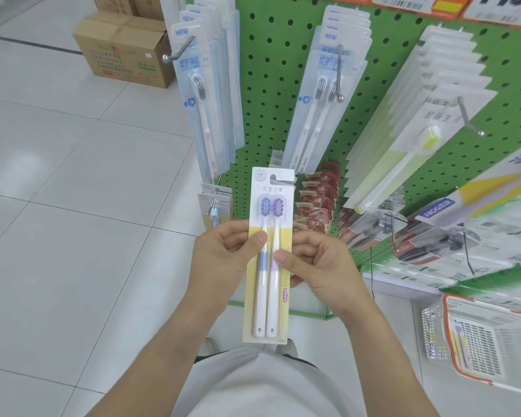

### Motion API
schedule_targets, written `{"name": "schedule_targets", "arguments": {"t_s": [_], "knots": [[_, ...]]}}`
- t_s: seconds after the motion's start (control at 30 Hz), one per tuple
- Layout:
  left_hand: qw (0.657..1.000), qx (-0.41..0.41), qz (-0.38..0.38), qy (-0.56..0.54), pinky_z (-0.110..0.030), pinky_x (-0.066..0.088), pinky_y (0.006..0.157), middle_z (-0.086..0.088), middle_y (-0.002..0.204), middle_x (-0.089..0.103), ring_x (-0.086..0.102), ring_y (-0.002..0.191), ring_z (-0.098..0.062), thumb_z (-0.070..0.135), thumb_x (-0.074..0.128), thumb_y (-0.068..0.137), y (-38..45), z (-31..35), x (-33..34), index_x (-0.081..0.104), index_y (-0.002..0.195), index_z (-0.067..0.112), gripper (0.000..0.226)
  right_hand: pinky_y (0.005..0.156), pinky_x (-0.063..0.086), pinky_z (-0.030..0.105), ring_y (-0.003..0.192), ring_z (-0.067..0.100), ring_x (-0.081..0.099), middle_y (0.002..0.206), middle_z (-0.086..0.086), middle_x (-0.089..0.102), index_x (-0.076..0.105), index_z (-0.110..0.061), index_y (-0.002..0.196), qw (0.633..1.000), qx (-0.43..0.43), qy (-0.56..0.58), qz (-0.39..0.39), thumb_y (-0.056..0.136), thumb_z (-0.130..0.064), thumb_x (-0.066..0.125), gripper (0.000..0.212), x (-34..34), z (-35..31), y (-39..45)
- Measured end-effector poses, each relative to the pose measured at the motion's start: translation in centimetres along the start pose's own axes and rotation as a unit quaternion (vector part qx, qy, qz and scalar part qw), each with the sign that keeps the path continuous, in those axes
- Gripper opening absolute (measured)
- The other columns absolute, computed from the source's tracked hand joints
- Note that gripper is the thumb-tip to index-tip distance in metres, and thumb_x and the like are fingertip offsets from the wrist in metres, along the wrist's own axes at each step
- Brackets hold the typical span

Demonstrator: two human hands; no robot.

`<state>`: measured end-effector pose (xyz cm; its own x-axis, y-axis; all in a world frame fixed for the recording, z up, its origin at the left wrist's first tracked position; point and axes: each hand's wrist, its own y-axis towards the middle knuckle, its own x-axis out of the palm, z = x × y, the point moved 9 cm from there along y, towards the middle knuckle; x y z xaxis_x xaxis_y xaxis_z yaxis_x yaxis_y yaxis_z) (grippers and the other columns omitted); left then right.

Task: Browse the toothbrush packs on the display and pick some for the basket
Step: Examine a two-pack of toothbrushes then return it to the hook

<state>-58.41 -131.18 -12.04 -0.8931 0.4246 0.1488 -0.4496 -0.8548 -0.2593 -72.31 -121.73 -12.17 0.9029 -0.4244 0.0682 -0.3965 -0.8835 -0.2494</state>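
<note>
Before a green pegboard display, left hand and right hand pinch an upright toothbrush pack between them.

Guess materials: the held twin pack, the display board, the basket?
Twin toothbrush pack: matte card back under a glossy clear blister, probably plastic. Green pegboard: painted, evenly perforated, likely metal. Basket: white grid, looks plastic or coated wire.

Held upright at centre: a twin toothbrush pack, pinched by left hand and right hand, thumbs on its front. Green pegboard at twelve o'clock, hung with packs. At four o'clock, white basket, possibly already holding one pack. Cardboard box at eleven.
</note>
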Motion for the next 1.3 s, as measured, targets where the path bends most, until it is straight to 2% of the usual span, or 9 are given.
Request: {"name": "schedule_targets", "arguments": {"t_s": [0.17,0.27,0.33,0.47,0.57,0.83,0.97,1.1,1.3], "knots": [[0.998,-0.004,-0.037,0.055,-0.036,0.060,0.085,-0.003,0.094,0.079,0.076,0.089,-0.022,0.013,0.074,0.089,-0.1,0.0,0.3,0.073,0.108,0.012,0.019,0.052,0.057,0.030,0.065,0.024,0.071,0.088,0.023,0.076,0.072,-0.002,0.101,0.999,-0.016,0.028,0.023,0.075,-0.017,0.079,0.031,-0.2,-0.1,0.1],[0.990,-0.029,-0.085,0.107,-0.049,0.060,0.086,-0.006,0.091,0.079,0.076,0.086,-0.029,0.020,0.076,0.088,-0.3,-0.6,0.6,0.076,0.105,0.014,0.019,0.053,0.056,0.029,0.064,0.022,0.072,0.088,0.018,0.077,0.072,0.000,0.105,0.996,-0.016,0.054,0.062,0.076,-0.017,0.079,0.034,-1.1,-0.2,0.0],[0.990,-0.035,-0.084,0.110,-0.054,0.059,0.084,-0.008,0.089,0.079,0.075,0.085,-0.035,0.024,0.078,0.085,-0.4,-0.7,0.5,0.077,0.102,0.014,0.020,0.055,0.057,0.030,0.067,0.022,0.073,0.087,0.016,0.078,0.072,-0.001,0.106,0.995,-0.010,0.066,0.071,0.077,-0.017,0.078,0.034,-1.3,-0.1,-0.1],[0.994,-0.023,-0.046,0.096,-0.047,0.061,0.083,-0.008,0.086,0.079,0.076,0.082,-0.030,0.020,0.080,0.084,-0.4,-0.5,0.2,0.076,0.101,0.011,0.020,0.063,0.061,0.036,0.074,0.027,0.074,0.095,0.018,0.077,0.070,-0.006,0.115,0.999,0.007,0.051,0.012,0.077,-0.014,0.079,0.040,-0.8,0.1,-0.2],[0.996,-0.023,-0.021,0.080,-0.049,0.060,0.079,-0.008,0.086,0.079,0.074,0.082,-0.035,0.021,0.079,0.084,-0.2,-0.6,-0.3,0.076,0.098,0.010,0.018,0.056,0.058,0.032,0.068,0.024,0.071,0.095,0.015,0.077,0.069,-0.010,0.117,0.999,0.030,0.010,-0.036,0.073,-0.011,0.082,0.046,-0.2,0.6,-0.5],[0.997,-0.016,-0.047,0.063,-0.048,0.060,0.083,-0.007,0.094,0.079,0.075,0.087,-0.031,0.031,0.076,0.077,-0.1,-0.4,0.3,0.073,0.106,0.009,0.037,0.058,0.056,0.030,0.068,0.026,0.069,0.093,0.015,0.077,0.070,-0.009,0.115,0.999,0.003,0.027,-0.021,0.072,-0.008,0.083,0.046,-0.5,0.5,-0.4],[0.998,-0.002,-0.029,0.057,-0.033,0.058,0.076,-0.006,0.091,0.079,0.076,0.085,-0.028,0.024,0.077,0.082,0.0,-0.3,0.0,0.074,0.104,0.008,0.026,0.063,0.057,0.031,0.069,0.022,0.069,0.091,0.011,0.076,0.067,-0.009,0.122,0.998,0.008,0.025,-0.057,0.071,-0.004,0.083,0.054,-0.1,0.2,-0.6],[0.997,-0.008,-0.042,0.059,-0.022,0.054,0.071,-0.005,0.093,0.079,0.075,0.084,-0.021,0.016,0.075,0.087,0.1,-0.3,0.1,0.073,0.105,0.008,0.020,0.057,0.058,0.034,0.067,0.027,0.073,0.090,0.012,0.076,0.069,-0.007,0.115,0.998,0.028,0.035,-0.046,0.068,-0.004,0.083,0.049,-0.1,0.8,-0.5],[0.992,0.001,-0.095,0.079,-0.041,0.058,0.093,-0.006,0.103,0.078,0.072,0.097,-0.036,0.004,0.074,0.088,-0.3,-0.2,0.5,0.069,0.115,0.012,0.029,0.062,0.060,0.038,0.072,0.029,0.073,0.093,0.015,0.076,0.068,-0.005,0.115,0.998,0.017,0.038,-0.040,0.070,-0.004,0.083,0.048,-0.2,1.1,-0.5]]}}
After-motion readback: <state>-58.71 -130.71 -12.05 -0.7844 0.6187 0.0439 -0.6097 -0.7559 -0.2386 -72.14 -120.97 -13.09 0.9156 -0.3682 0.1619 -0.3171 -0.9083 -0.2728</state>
